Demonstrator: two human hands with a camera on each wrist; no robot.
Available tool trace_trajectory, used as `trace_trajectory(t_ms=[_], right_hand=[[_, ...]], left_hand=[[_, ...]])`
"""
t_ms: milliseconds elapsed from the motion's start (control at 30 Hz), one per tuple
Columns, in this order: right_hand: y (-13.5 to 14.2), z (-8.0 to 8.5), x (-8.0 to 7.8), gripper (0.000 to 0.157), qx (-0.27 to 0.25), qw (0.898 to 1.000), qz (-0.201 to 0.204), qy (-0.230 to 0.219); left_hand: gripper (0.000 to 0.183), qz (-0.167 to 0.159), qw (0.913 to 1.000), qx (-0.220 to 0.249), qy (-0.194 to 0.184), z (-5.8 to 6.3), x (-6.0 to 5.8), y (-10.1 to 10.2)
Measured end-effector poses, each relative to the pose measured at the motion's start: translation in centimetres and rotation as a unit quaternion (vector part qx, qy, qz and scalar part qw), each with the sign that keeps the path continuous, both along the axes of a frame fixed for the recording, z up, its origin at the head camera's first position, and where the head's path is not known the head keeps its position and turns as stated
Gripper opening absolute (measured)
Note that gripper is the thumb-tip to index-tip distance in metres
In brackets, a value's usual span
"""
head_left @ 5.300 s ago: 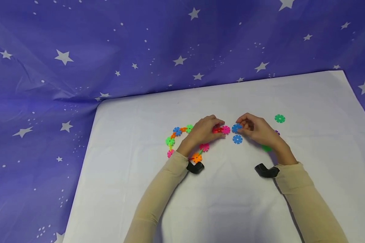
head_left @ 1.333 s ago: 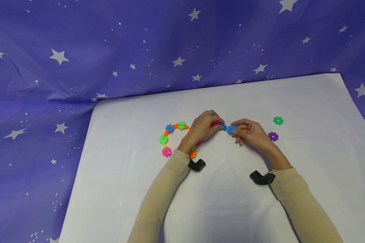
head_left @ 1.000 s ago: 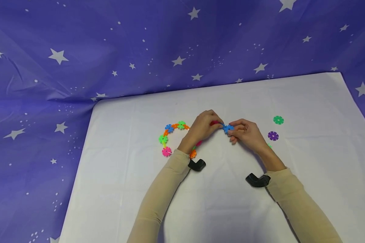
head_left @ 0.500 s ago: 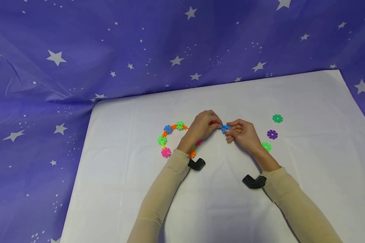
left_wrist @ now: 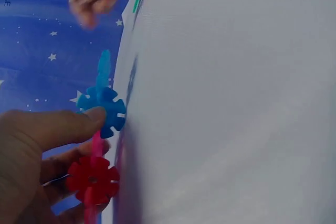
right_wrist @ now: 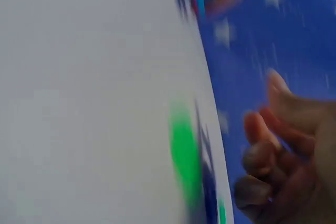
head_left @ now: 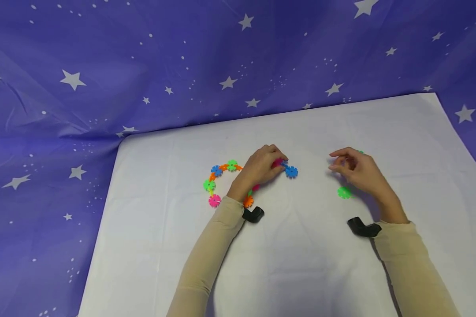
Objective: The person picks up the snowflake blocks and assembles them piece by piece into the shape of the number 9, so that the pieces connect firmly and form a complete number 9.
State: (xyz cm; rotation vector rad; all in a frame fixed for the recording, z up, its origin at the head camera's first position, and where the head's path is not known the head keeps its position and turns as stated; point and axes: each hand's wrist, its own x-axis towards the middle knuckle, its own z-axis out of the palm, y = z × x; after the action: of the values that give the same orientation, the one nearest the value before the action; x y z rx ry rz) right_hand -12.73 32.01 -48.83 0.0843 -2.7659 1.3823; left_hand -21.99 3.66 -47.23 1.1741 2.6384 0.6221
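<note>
In the left wrist view, my left hand (head_left: 259, 165) pinches a blue slotted plastic disc (left_wrist: 110, 111) between thumb and fingers. Joined to it are another blue disc (head_left: 291, 171) at the chain's end and, below, a pink piece and a red disc (left_wrist: 93, 179). The chain of interlocked discs curves left on the table, past a green disc (head_left: 232, 165) to a pink disc (head_left: 214, 200); my left hand and forearm cover part of it. To the right, my right hand (head_left: 361, 174) hovers with thumb and index finger apart, holding nothing, near a loose light green disc (head_left: 344, 192).
A darker green disc (head_left: 361, 152) peeks out behind my right hand. White cloth covers the table (head_left: 293, 251); a purple curtain with stars (head_left: 206, 57) hangs behind it. Black wrist pieces (head_left: 254, 215) sit at both cuffs.
The second blue disc has been joined to the chain's end. My right hand has let go of it and moved right, over the spot where the purple disc lay. My left hand keeps its hold.
</note>
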Motion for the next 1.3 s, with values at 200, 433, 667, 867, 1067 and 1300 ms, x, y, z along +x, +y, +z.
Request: trace_trajectory(t_ms=[200,433,667,867,1067,1300], right_hand=[[5.1,0.2,1.4,0.032,0.104,0.992,0.028,-0.061],[5.6,0.4,1.5,0.030,0.125,0.988,0.069,-0.057],[4.6,0.6,1.2,0.022,0.121,0.990,0.047,-0.060],[0.3,1.1,0.4,0.013,0.079,0.994,0.064,-0.037],[-4.4,0.6,-0.1,0.014,0.079,0.992,0.094,0.004],[-6.2,-0.2,-0.2,0.017,0.082,0.991,0.082,0.061]], left_hand=[[0.043,-0.037,0.9987,-0.033,-0.009,0.4,0.4,0.4],[0.053,-0.039,0.9986,-0.037,0.000,0.0,0.8,1.0],[0.045,-0.037,0.9990,-0.024,-0.009,-0.4,0.8,1.0],[0.043,-0.042,0.9988,-0.010,-0.025,-0.4,0.7,0.9],[0.041,-0.040,0.9988,0.008,-0.027,-0.5,0.5,0.8],[0.041,-0.041,0.9983,0.019,-0.037,-0.4,0.6,0.8]])
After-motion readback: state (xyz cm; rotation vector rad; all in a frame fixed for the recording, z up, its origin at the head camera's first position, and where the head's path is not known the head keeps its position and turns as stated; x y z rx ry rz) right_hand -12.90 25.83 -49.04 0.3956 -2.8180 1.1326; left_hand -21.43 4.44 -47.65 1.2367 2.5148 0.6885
